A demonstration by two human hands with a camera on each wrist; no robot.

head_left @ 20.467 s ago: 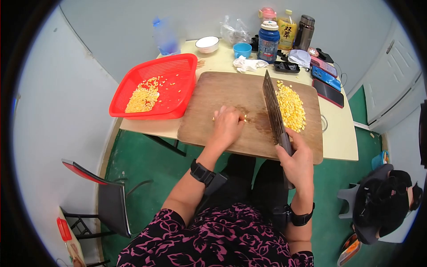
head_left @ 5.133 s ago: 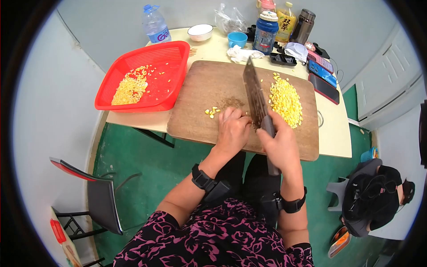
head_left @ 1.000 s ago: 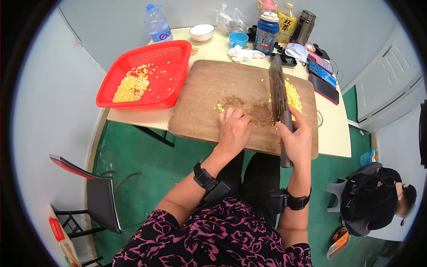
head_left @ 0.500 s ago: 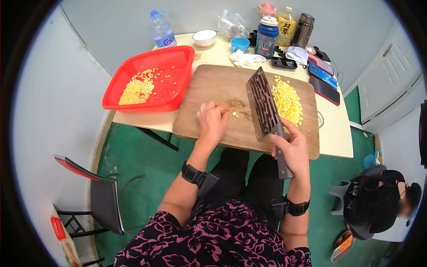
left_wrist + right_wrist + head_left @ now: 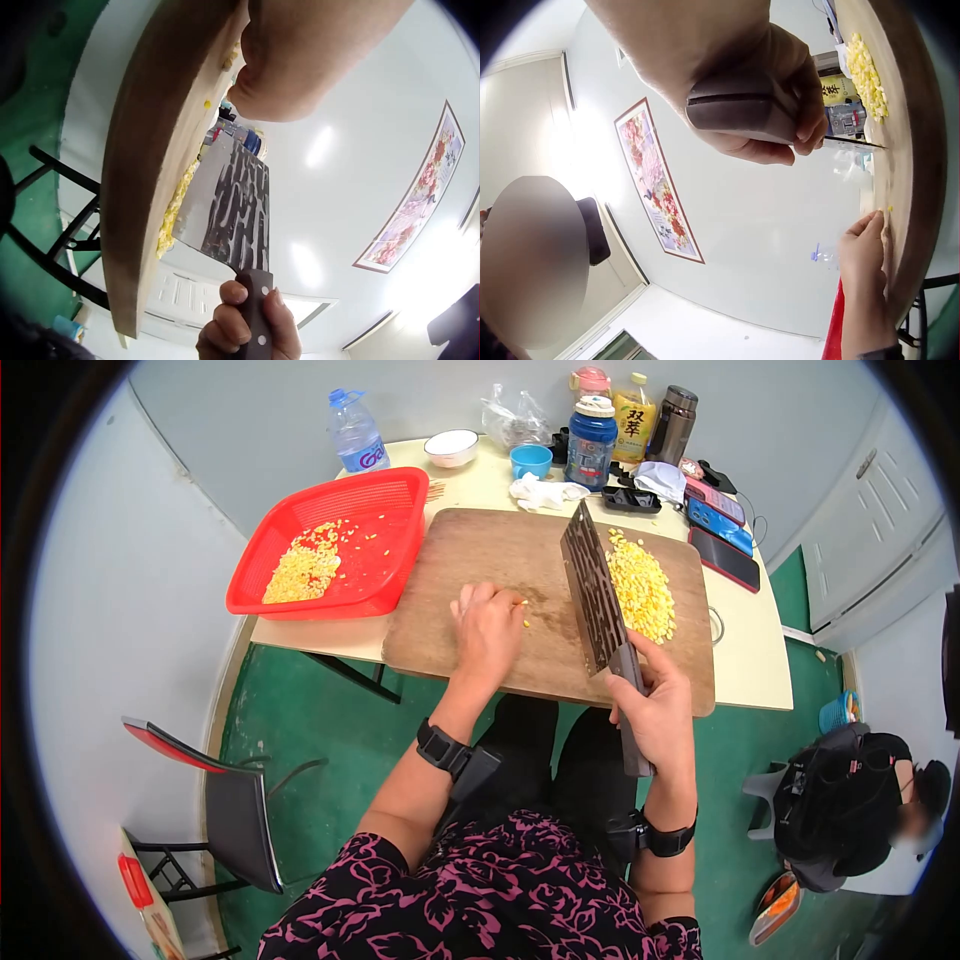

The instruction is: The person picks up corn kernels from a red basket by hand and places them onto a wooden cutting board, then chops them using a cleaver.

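The right hand (image 5: 655, 705) grips the dark handle of a broad cleaver (image 5: 596, 588), its blade standing over the wooden board (image 5: 450, 560) beside a heap of yellow kernels (image 5: 640, 590). In the left wrist view the fingers of the right hand (image 5: 244, 322) wrap the riveted handle. The left hand (image 5: 487, 630) rests on the board's left half with curled fingers, a few kernel pieces (image 5: 526, 622) at its fingertips. In the right wrist view the left hand (image 5: 864, 247) has thumb and fingers together near the board; the piece between them is barely visible.
A red basket (image 5: 385, 585) with more kernels stands left of the board. Along the back are a water bottle (image 5: 358, 435), a white bowl (image 5: 451, 450), a blue cup (image 5: 531, 461) and a blue jar (image 5: 591, 445). Phones (image 5: 725, 558) lie at the right. Another person (image 5: 860, 810) sits at the far right.
Since one second ago, the left hand has moved left on the board, and the cleaver has swung left from the kernel heap, uncovering it. Over the last half second both hands have shifted only slightly.
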